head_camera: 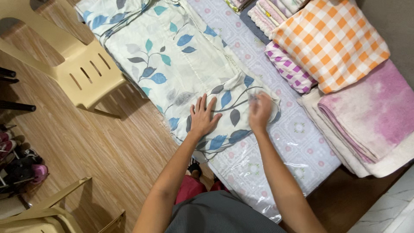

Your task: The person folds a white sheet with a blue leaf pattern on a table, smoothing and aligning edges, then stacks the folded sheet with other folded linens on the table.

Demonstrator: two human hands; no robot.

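Leaf-print sheet (pixel 172 56) is spread along the table (pixel 302 142), left of the stacked towels (pixel 362 116). It is pinned flat by the left hand (pixel 202 116), fingers wide; the right hand (pixel 260 113) is blurred, its grip cannot be told.

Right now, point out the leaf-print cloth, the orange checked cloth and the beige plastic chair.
leaf-print cloth (pixel 172 56): head view, on its flat middle, above both hands.
orange checked cloth (pixel 332 41): head view, centre of the folded top face.
beige plastic chair (pixel 86 73): head view, on the slotted seat.
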